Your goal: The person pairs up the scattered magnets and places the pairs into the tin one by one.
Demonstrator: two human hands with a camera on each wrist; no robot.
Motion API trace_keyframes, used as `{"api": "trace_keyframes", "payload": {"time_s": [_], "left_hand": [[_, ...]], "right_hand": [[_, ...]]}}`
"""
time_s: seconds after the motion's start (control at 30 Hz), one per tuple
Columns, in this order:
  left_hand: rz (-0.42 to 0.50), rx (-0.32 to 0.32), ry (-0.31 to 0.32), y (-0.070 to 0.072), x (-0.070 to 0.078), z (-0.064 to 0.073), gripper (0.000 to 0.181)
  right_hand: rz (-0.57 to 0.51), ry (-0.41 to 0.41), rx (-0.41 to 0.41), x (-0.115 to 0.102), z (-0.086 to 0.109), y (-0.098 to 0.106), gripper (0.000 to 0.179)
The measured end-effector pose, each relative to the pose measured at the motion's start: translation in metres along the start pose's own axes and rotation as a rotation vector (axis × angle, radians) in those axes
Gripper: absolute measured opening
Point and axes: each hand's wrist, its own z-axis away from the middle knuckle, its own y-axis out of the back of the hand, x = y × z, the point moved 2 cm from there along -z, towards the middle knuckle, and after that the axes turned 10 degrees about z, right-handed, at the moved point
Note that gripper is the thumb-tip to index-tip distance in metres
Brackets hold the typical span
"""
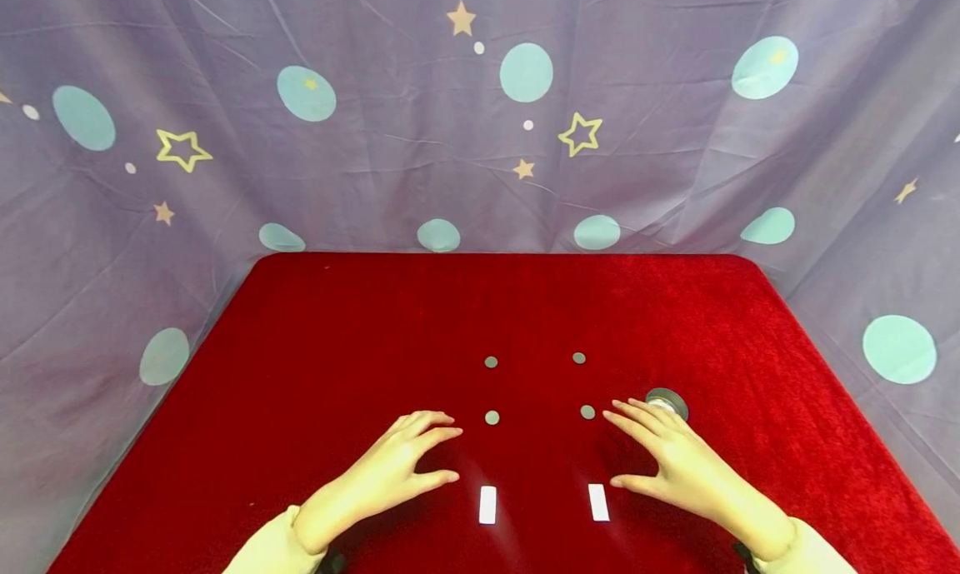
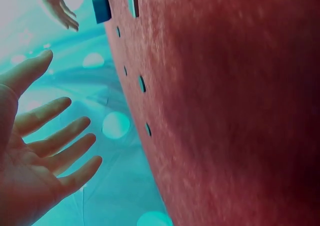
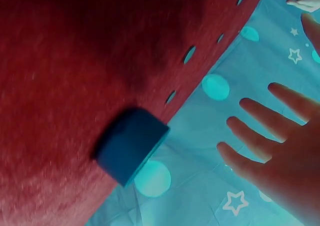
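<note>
My left hand hovers over the red cloth, fingers spread and relaxed, with nothing in its grasp. On the other side, my right hand is held the same way, also holding nothing. Close behind its fingers stands a short dark cylinder, partly covered by them in the head view; the right wrist view shows the cylinder apart from the fingers. Several small grey-green discs lie between and beyond the hands. Two white rectangular pieces lie nearer, the left white piece and the right white piece.
A red velvety cloth covers the table. A purple-grey curtain with stars and dots encloses the table's back and sides.
</note>
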Motion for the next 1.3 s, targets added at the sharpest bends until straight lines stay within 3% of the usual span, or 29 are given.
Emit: {"api": "trace_keyframes", "payload": {"time_s": [0.33, 0.7, 0.93, 1.3], "left_hand": [[0.076, -0.083, -0.027, -0.015, 0.008, -0.005, 0.041], [0.186, -0.222, 0.090, -0.028, 0.012, -0.006, 0.037], [0.253, -0.308, 0.134, -0.036, 0.013, -0.008, 0.036], [0.315, -0.354, 0.135, -0.048, 0.011, -0.009, 0.038]], "right_hand": [[-0.052, 0.018, -0.070, -0.011, 0.000, -0.006, 0.055], [-0.176, 0.025, -0.212, -0.017, 0.002, -0.016, 0.047], [-0.279, -0.026, -0.340, -0.017, 0.003, -0.022, 0.048], [-0.397, 0.000, -0.345, -0.019, 0.002, -0.028, 0.044]]}}
